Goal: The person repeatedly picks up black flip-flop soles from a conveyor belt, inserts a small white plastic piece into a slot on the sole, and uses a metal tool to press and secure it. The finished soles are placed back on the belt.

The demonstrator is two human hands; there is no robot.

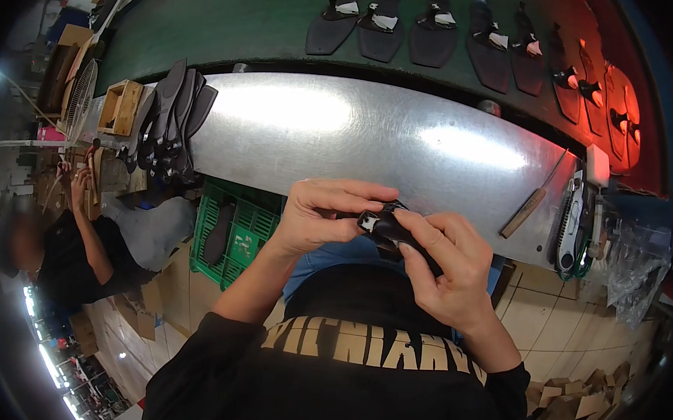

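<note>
In front of my body, over the near edge of the metal bench, I hold a black sandal [390, 228] with a pale patch at one end. My left hand [317, 215] grips one end, its thumb below and its fingers stretched along the far side. At the other end my right hand [451, 266] pinches the black material between thumb and fingers. Much of the sandal is hidden behind my hands, so its full shape does not show.
The shiny metal bench [294, 148] bears dark soles [170, 116], a wooden box [121, 107], a wooden-handled pointed tool [525, 213] and a utility knife [568, 238]. Several sandals [434, 39] line the green conveyor [232, 23]. Below stands a green crate [269, 219]. A co-worker [92, 247] sits left.
</note>
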